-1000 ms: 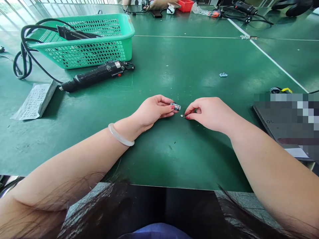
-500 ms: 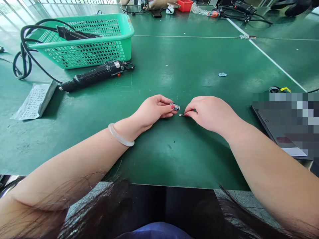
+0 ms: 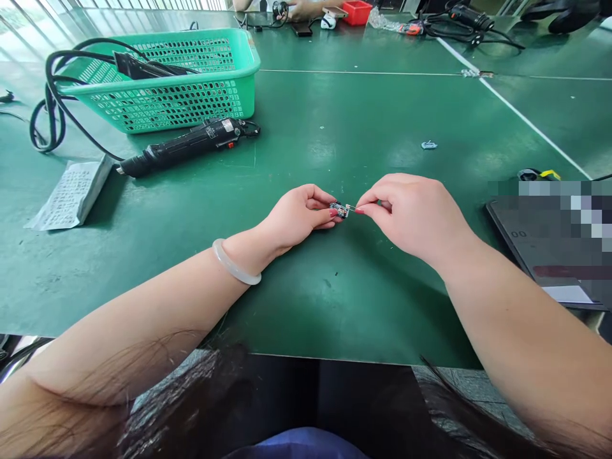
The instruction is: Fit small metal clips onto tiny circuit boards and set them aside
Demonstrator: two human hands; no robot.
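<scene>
My left hand pinches a small circuit-like part between thumb and fingers, a little above the green table. Just to its right, my right hand is closed on a thin, small metal piece. The tip of that piece meets or overlaps the right end of the small part; whether they touch is too small to tell. A small bluish-grey part lies on the table beyond my right hand.
A green basket with black cables stands at the back left, a black electric screwdriver before it. A wrapped paper block lies left, a dark flat device right. Another person's hand shows at the far edge.
My right hand has risen slightly and brought the metal piece up to the right end of the small part. The small part has tilted a little in my left hand.
</scene>
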